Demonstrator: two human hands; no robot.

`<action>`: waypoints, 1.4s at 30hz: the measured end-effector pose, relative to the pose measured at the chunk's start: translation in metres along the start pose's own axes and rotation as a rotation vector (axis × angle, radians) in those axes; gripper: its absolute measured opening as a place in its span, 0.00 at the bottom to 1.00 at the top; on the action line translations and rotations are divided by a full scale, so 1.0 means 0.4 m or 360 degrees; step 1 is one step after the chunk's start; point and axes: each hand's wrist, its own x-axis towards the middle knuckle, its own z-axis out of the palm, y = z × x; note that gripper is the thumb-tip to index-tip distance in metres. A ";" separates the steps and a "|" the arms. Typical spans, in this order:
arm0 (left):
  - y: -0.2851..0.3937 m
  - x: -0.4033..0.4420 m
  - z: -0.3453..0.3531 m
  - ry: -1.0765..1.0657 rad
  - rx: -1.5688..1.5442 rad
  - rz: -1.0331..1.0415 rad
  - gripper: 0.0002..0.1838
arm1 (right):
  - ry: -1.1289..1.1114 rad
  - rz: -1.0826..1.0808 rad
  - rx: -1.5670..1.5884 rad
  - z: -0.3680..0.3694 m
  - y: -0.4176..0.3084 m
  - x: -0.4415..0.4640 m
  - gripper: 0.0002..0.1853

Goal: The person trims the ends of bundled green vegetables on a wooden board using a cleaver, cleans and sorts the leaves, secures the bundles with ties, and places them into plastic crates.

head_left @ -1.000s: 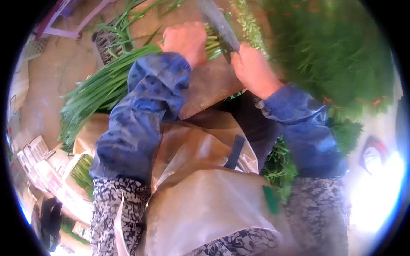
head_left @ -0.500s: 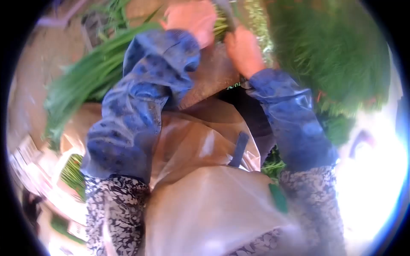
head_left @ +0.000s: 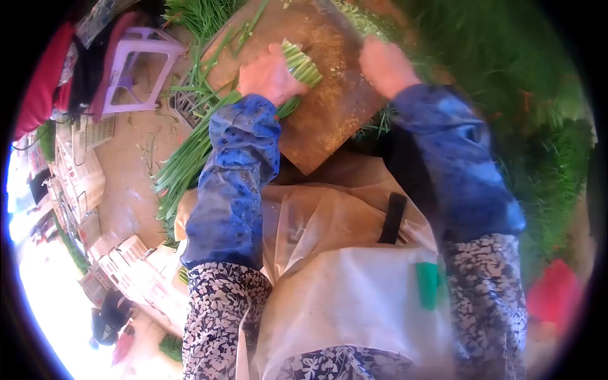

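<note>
Green stalks (head_left: 303, 64) in left, knife (head_left: 344, 23) in right, hands (head_left: 269, 75) apart

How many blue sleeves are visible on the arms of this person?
2: the left blue sleeve, just behind the left hand gripping the green stalks, and the right blue sleeve, just behind the right hand.

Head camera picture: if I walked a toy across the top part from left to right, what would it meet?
Red clothing → purple stool → left hand → cut stalk ends → right hand → green heap
</note>
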 end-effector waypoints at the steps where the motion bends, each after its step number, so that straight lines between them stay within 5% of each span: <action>1: -0.007 0.015 0.002 -0.0032 0.0011 0.0017 0.42 | 0.0015 0.0037 0.0002 0.004 0.023 0.007 0.12; 4: -0.058 0.044 -0.045 -0.0115 -0.0162 0.0066 0.44 | -0.0118 -0.0331 0.0130 0.039 0.018 0.029 0.09; 8: -0.092 0.068 -0.050 -0.0154 -0.0042 -0.0032 0.44 | -0.0166 -0.0290 0.0566 0.051 -0.071 0.035 0.11; 17: -0.102 0.085 -0.071 -0.0171 0.0102 -0.0013 0.44 | -0.0363 -0.0683 0.0440 0.092 -0.104 0.154 0.09; 21: -0.131 0.100 -0.085 -0.0179 -0.0041 -0.0060 0.49 | -0.0057 -0.0624 0.0186 0.090 -0.194 0.188 0.08; 24: -0.195 0.050 -0.049 0.0220 -0.0212 0.0450 0.61 | 0.0101 -0.0633 -0.0163 0.083 -0.119 0.140 0.16; 27: -0.183 0.028 -0.079 -0.0048 -0.0410 0.0175 0.63 | 0.0417 -0.0662 -0.0320 0.126 -0.081 0.112 0.18; 32: -0.187 -0.031 -0.170 0.0105 -0.0777 0.0158 0.56 | 0.0092 -0.0432 -0.0250 0.140 -0.096 0.086 0.34; 35: -0.212 -0.081 -0.230 0.0290 -0.1100 0.0101 0.53 | 0.0136 -0.0612 -0.0268 0.169 -0.086 0.096 0.22; 39: -0.206 -0.168 -0.385 0.0700 -0.1433 0.0191 0.51 | 0.0253 -0.0971 -0.0029 0.083 -0.176 0.104 0.26; 42: -0.213 -0.217 -0.507 0.1038 -0.1850 0.0204 0.39 | 0.0094 -0.1124 0.0662 0.072 -0.324 0.149 0.32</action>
